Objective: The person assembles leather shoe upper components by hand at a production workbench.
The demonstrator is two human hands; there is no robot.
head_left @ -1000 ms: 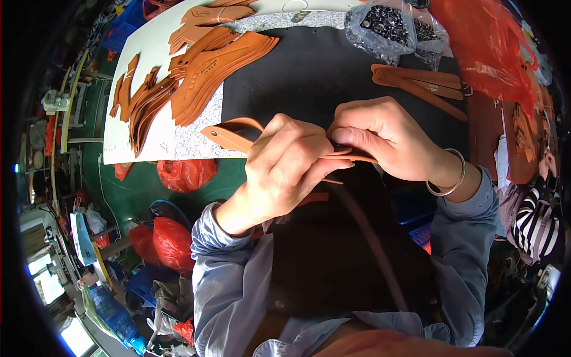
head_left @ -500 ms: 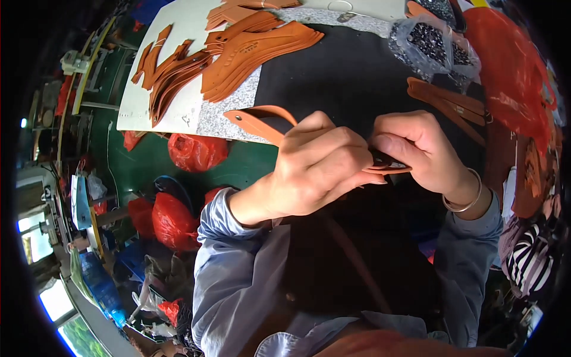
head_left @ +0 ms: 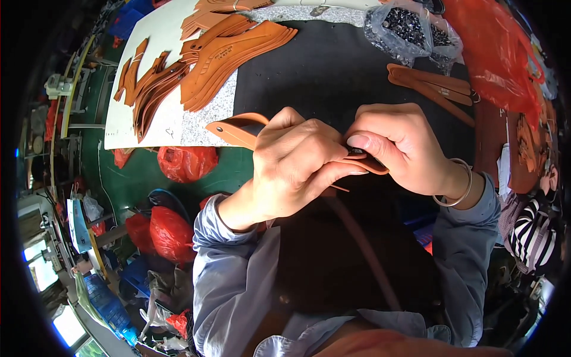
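An orange-brown leather piece (head_left: 235,132) is stretched between my two closed hands, above the near edge of the table. My left hand (head_left: 294,166) grips its middle, and its looped left end with a small dark metal spot sticks out past the knuckles. With thumb and bent fingers, my right hand (head_left: 404,146) pinches the other end. A small shiny dark part (head_left: 355,152) shows between the fingertips there; my fingers cover most of it. Beyond the hands lies a black mat (head_left: 297,71).
Stacked cut leather pieces (head_left: 229,59) lie at the back left of the white tabletop (head_left: 154,41). A clear bag of small dark shiny parts (head_left: 398,30) stands at the back right, near leather strips (head_left: 431,86) and a red plastic bag (head_left: 496,53). Red bags (head_left: 169,232) hang below left.
The view has shifted, so the table things sit further left. My right thumb has moved onto the dark part, and the leather's right end is tilted differently.
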